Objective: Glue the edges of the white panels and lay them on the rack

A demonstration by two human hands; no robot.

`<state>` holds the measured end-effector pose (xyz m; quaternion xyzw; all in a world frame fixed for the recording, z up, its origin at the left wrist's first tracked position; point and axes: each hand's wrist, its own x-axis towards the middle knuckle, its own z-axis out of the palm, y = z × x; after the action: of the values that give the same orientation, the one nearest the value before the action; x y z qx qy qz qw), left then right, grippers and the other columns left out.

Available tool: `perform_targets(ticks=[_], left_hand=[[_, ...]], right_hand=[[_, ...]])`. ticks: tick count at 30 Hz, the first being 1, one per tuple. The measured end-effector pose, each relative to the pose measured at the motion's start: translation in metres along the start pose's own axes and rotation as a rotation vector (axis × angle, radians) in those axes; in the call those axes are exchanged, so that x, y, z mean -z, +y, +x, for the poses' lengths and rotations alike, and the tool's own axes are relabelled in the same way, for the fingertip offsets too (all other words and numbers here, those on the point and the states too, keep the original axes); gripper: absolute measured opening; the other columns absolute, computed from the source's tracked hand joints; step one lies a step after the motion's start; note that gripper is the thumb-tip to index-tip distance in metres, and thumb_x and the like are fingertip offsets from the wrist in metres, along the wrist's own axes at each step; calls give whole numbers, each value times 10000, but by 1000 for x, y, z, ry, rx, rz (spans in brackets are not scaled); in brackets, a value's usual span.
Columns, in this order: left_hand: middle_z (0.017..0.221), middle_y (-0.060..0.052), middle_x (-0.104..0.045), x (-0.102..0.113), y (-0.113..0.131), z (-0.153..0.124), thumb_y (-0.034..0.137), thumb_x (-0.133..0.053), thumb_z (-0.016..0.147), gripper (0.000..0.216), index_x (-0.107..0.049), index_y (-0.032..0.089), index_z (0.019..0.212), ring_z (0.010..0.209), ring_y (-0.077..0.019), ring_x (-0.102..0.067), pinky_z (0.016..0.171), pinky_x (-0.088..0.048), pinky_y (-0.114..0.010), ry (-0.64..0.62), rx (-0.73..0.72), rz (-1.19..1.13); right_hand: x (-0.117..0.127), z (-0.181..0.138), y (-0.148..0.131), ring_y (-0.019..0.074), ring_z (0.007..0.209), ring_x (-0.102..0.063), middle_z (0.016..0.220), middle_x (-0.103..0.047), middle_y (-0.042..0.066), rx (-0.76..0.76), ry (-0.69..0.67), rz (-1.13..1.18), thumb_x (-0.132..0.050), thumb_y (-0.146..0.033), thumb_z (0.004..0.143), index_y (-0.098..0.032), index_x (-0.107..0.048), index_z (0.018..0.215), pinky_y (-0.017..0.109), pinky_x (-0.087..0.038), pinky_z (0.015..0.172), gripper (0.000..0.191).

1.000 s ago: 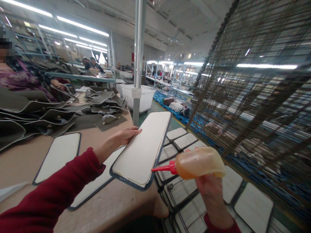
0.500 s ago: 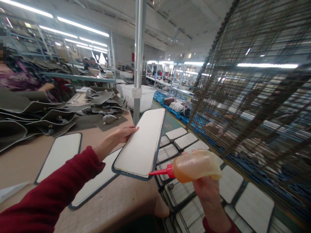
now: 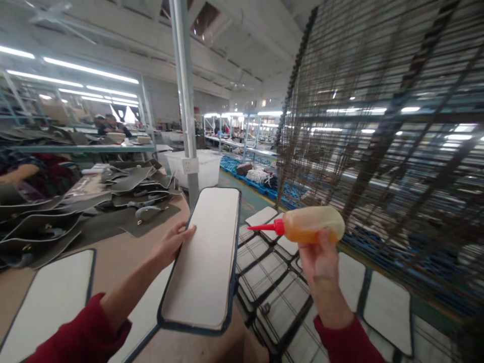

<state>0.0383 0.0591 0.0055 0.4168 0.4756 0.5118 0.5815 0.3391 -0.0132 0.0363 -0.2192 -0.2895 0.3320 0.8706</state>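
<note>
My left hand (image 3: 177,242) grips the left edge of a white panel (image 3: 207,262) with rounded corners and a dark blue border, its thumb on the white face. The panel is held up, tilted, over the table's edge. In my right hand (image 3: 321,259) is a squeeze bottle (image 3: 312,224) of amber liquid, lying sideways with its red nozzle pointing left. The nozzle tip is apart from the panel's right edge. Similar dark-edged panels lie on the table, one (image 3: 53,297) at the left and another (image 3: 147,312) partly hidden behind my left arm.
A wire rack (image 3: 272,282) at the right carries several white panels, and a raised mesh section (image 3: 370,101) stands beyond it. Dark grey pieces (image 3: 124,196) are piled on the brown table (image 3: 124,247). Behind stand a metal post (image 3: 183,101) and a white bin (image 3: 204,169). A co-worker's arm (image 3: 18,174) shows at left.
The bottle has been lifted and drawn away, so its nozzle no longer touches the panel's lower right corner. The panel has turned more upright. My view has shifted right and up.
</note>
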Motion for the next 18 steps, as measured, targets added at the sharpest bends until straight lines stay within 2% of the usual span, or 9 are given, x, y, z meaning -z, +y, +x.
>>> perform_targets(ticks=[4,8,14,18], left_hand=[[660,-6,-715,2,-4,-9,372,-890,479,566,-569,172,900,497,-149,-619,437,-488,-230,-35,18,17],[687,-9,-724,0,-5,-18,448,-890,448,633,-571,179,924,545,-163,-643,468,-501,-236,-68,43,27],[691,1,-722,-4,-1,-23,402,-892,464,583,-584,200,916,560,-167,-655,491,-516,-245,-81,56,-20],[702,-5,-720,1,1,-19,340,-887,504,501,-594,195,883,558,-161,-653,486,-515,-240,-64,61,-37]], right_hand=[[-8,10,-2,151,740,-672,753,-738,-27,92,-46,5,-867,-341,535,-236,-717,857,294,-560,738,370],[-9,16,4,136,691,-649,726,-717,-36,103,-87,-15,-863,-322,532,-226,-708,851,273,-560,690,367],[-2,21,17,145,702,-651,779,-716,-24,72,-98,-105,-867,-290,510,-214,-682,829,296,-549,713,377],[7,0,20,158,724,-661,816,-724,-12,-11,-156,-152,-864,-315,536,-224,-680,928,291,-552,720,443]])
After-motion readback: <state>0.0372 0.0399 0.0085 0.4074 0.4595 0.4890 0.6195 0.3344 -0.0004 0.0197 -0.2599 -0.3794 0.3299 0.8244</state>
